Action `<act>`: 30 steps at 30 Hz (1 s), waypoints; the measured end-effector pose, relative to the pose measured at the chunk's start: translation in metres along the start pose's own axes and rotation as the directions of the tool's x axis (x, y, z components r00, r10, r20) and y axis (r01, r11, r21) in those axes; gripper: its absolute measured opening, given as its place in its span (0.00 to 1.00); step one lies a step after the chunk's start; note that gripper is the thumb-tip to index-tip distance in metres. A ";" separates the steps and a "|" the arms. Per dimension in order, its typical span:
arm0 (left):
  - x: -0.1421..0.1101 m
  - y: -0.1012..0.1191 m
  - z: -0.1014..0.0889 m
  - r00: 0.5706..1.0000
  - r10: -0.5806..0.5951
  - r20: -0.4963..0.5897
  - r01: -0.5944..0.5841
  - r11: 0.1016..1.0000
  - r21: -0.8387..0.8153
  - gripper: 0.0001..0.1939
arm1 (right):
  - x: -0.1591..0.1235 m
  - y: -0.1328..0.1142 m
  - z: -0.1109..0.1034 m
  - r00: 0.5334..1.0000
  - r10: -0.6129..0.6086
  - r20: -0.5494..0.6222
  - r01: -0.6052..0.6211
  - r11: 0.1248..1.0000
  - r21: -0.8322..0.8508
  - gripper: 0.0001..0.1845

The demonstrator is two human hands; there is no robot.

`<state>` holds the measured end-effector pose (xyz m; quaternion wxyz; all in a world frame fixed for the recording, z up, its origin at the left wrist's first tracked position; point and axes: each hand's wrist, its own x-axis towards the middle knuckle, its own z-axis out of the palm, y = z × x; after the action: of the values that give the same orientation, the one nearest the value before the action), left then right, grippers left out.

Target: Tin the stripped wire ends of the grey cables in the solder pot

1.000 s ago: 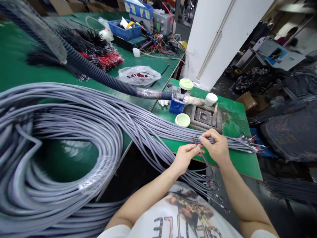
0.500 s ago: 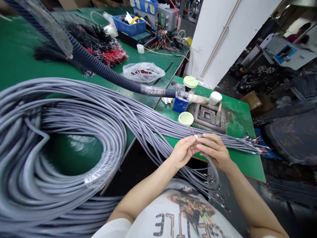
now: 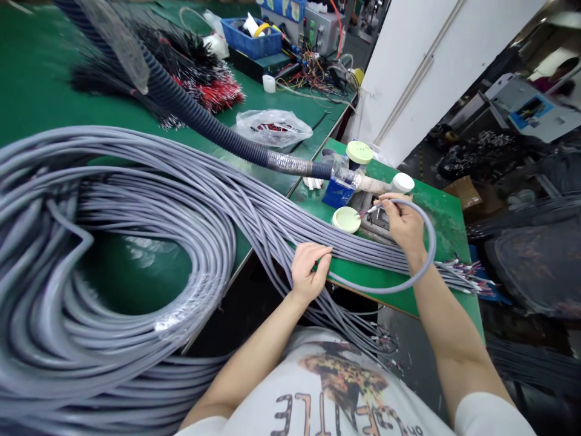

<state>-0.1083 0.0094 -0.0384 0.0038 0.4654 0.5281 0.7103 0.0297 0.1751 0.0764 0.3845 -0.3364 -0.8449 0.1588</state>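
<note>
1 cable (image 3: 429, 242) in R hand (image 3: 402, 224), L (image 3: 309, 272) on bundle (image 3: 363, 253)

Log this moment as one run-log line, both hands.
left hand: on grey cable bundle | right hand: pinching wire end of looped grey cable | nearby: pale-green lid

The way forward from the right hand (image 3: 402, 225) is blocked: a black ribbed hose (image 3: 218, 142) runs across to a blue block (image 3: 337, 192), with a green lid (image 3: 346, 219) and a white lid (image 3: 402, 182) just beside it. A cable loop (image 3: 430, 242) curves past the right wrist (it stands in the way on that side). Under the left hand (image 3: 311, 272) lies a grey cable bundle (image 3: 254, 212), so the free room is a strip of green bench (image 3: 447, 233) beyond the loop, toward the far edge.
</note>
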 end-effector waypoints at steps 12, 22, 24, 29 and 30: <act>0.000 -0.004 0.001 1.000 0.008 0.010 -0.009 0.999 0.049 0.08 | 0.012 0.009 0.035 0.988 -0.039 0.150 0.057 0.991 -0.120 0.12; 0.001 -0.003 0.001 0.999 -0.006 0.042 0.003 0.999 0.052 0.08 | 0.017 0.016 0.046 0.979 -0.053 0.197 0.083 0.986 -0.143 0.12; 0.002 -0.003 0.001 0.999 -0.003 0.046 0.001 0.999 0.052 0.09 | 0.016 0.017 0.048 0.978 -0.046 0.203 0.079 0.984 -0.159 0.12; 0.002 -0.004 0.001 0.999 0.005 0.038 -0.006 0.999 0.045 0.10 | 0.018 0.012 0.040 0.982 -0.039 0.185 0.069 0.985 -0.161 0.11; 0.002 -0.004 0.001 0.999 0.004 0.039 -0.006 0.999 0.042 0.10 | 0.018 0.011 0.034 0.986 -0.039 0.162 0.065 0.985 -0.160 0.11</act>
<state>-0.1108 0.0127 -0.0407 0.0024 0.4803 0.5416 0.6899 -0.0003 0.1952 0.0584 0.2909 -0.3311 -0.8915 0.1044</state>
